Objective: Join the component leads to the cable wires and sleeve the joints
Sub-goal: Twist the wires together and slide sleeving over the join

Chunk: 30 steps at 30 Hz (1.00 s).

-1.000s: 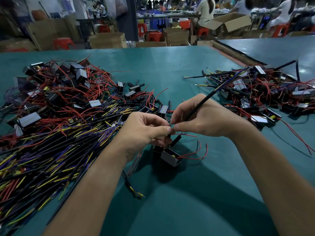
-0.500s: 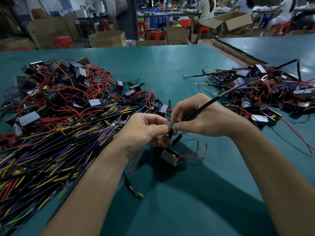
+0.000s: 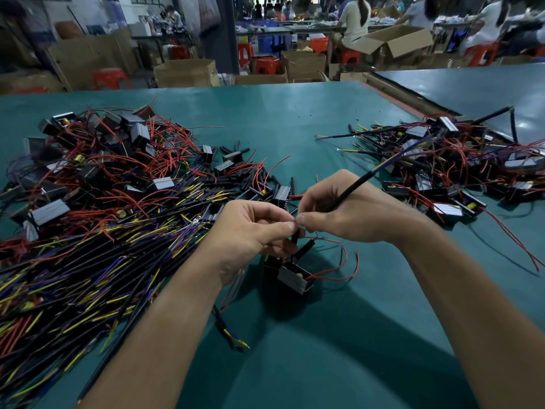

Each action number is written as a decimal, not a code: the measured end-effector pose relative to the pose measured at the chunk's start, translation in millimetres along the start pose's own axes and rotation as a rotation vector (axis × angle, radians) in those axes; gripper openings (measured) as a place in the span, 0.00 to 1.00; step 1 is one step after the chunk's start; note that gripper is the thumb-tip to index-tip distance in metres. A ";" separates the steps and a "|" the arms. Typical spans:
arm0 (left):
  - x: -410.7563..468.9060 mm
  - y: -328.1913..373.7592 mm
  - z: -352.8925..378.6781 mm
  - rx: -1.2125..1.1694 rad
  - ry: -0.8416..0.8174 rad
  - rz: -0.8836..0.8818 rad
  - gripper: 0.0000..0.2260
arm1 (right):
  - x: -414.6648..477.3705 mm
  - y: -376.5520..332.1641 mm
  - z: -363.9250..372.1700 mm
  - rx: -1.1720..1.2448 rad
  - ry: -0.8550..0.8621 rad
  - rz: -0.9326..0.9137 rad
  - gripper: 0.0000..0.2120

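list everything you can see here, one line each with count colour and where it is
table: one, teal, under everything
second table: one, teal, far right
loose cables: many, black with yellow and purple wires, heaped left
loose components: many, black and grey, red leads, far left
sleeve pieces: several, black, table centre
joined pile: many components with cables, right
component: one, black and grey, red leads, below the hands
held cable: one, black, slants up right
cardboard boxes: several, brown, floor behind
stools: several, red, behind
people: several, far benches
left hand: one, centre, pinches wire ends hidden at its fingertips
right hand: one, centre, held cable in its grip
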State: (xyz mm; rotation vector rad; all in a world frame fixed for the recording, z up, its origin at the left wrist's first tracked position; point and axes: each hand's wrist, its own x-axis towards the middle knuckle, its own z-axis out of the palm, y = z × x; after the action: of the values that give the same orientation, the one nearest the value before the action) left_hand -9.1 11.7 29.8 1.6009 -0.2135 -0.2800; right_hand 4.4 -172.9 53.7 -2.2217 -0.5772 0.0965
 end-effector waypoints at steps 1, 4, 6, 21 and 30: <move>0.3 -0.5 0.1 0.009 0.006 0.008 0.05 | -0.7 -0.3 0.0 -0.009 -0.004 0.008 0.08; 1.4 -1.3 0.3 0.028 0.022 0.033 0.07 | -1.0 -0.4 -1.7 -0.031 -0.011 0.028 0.08; 1.7 -0.8 0.5 0.033 0.027 0.036 0.07 | -1.2 -1.4 -2.1 -0.021 -0.032 0.035 0.08; 1.5 1.8 -1.9 -0.109 -0.037 -0.164 0.06 | -2.9 -7.4 4.7 -0.155 0.050 -0.074 0.05; 3.6 -6.4 7.3 0.090 0.201 0.069 0.05 | 0.1 -4.2 9.8 -0.252 0.139 -0.025 0.06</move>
State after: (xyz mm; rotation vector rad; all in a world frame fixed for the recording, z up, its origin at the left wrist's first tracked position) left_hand -8.1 4.0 22.9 1.6946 -0.1275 -0.0562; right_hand 0.4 -163.6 50.4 -2.4403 -0.5651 -0.1505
